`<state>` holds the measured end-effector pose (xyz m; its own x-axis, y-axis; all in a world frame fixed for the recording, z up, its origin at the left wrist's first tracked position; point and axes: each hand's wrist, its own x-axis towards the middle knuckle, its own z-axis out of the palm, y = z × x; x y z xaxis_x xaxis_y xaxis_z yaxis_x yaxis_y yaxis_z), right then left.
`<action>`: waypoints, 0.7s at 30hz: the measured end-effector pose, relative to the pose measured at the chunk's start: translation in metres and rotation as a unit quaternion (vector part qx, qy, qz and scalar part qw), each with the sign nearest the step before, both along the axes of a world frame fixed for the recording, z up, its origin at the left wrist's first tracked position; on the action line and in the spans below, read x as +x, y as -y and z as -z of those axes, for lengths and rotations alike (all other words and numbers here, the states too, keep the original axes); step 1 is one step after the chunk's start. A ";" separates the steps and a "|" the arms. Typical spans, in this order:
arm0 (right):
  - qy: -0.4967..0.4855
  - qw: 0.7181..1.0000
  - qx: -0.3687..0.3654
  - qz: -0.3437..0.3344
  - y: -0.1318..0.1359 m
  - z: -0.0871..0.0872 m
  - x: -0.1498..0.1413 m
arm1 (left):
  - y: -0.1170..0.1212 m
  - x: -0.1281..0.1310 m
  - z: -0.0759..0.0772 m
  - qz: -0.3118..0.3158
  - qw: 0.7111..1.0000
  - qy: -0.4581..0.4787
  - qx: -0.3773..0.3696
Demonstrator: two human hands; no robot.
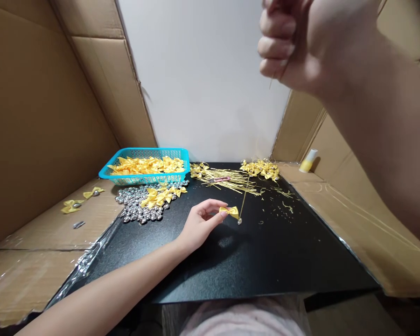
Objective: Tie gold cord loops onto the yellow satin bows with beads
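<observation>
My left hand (200, 225) rests on the black table (273, 261) and pinches a small yellow ribbon bow (230, 212) with a little silver bell (239, 220) hanging at it. A thin gold thread (244, 198) runs up from the bell toward my right hand (294, 42), which is raised high near the camera in a closed fist, pinching the thread's upper end.
A blue basket (150, 154) of yellow bows stands at the back left. Silver bells (136, 207) and loose bows (163, 195) lie before it. Gold threads (227, 178) and finished bows (261, 168) lie at the back. Cardboard walls surround the table; a small bottle (308, 161) stands right.
</observation>
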<state>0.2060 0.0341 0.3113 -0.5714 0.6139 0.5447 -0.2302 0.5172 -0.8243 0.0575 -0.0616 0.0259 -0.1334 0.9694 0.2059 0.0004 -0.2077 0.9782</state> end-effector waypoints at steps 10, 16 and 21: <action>-0.092 0.996 -0.004 -0.002 -0.019 0.033 -0.003 | -0.001 0.000 0.002 -0.003 1.000 0.005 -0.010; -0.108 0.990 -0.078 0.049 -0.039 0.061 0.003 | -0.002 0.001 0.003 0.005 0.999 0.024 -0.021; -0.109 0.990 -0.068 0.057 -0.033 0.089 0.012 | -0.003 0.001 0.004 0.017 0.998 0.049 -0.027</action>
<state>0.2184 0.0670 0.2220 -0.3713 0.7440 0.5555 -0.3569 0.4379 -0.8251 0.0589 -0.0590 0.0217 -0.1182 0.9828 0.1416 -0.1019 -0.1538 0.9828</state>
